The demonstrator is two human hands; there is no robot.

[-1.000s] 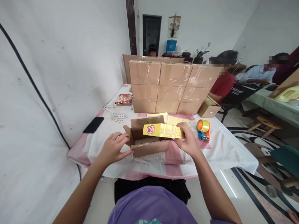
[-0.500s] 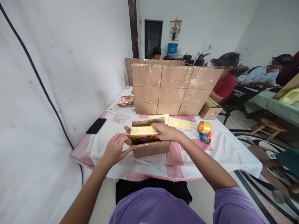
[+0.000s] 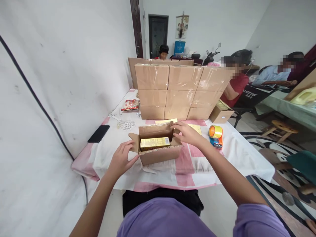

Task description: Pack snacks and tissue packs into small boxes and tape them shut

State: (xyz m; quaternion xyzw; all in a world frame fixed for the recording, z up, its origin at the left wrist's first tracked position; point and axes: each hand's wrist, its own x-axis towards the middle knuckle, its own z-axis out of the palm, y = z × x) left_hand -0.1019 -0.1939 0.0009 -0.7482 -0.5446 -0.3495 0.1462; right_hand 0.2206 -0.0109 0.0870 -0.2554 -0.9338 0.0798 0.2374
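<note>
An open cardboard box (image 3: 160, 156) stands on the cloth in front of me, its flaps raised. Inside it lies a yellow printed carton (image 3: 154, 142), lower than the rim, with a barcode at its right end. My left hand (image 3: 122, 158) grips the box's left end, fingers on the side flap and thumb by the near corner. At the opposite end, my right hand (image 3: 185, 132) has its fingers and thumb around the right flap. The yellow carton is apart from both hands.
Behind the box rises a stack of taped cardboard boxes (image 3: 182, 92). A tape dispenser (image 3: 215, 136) stands to the right, and yellow dotted sheets (image 3: 196, 128) lie behind my right hand. A phone (image 3: 98, 133) and a snack packet (image 3: 130, 105) are left. Another person (image 3: 237, 82) sits beyond the stack.
The yellow carton has dropped deeper into the cardboard box. My right hand has let go of it and moved right onto the box's flap. My left hand stays at the left end.
</note>
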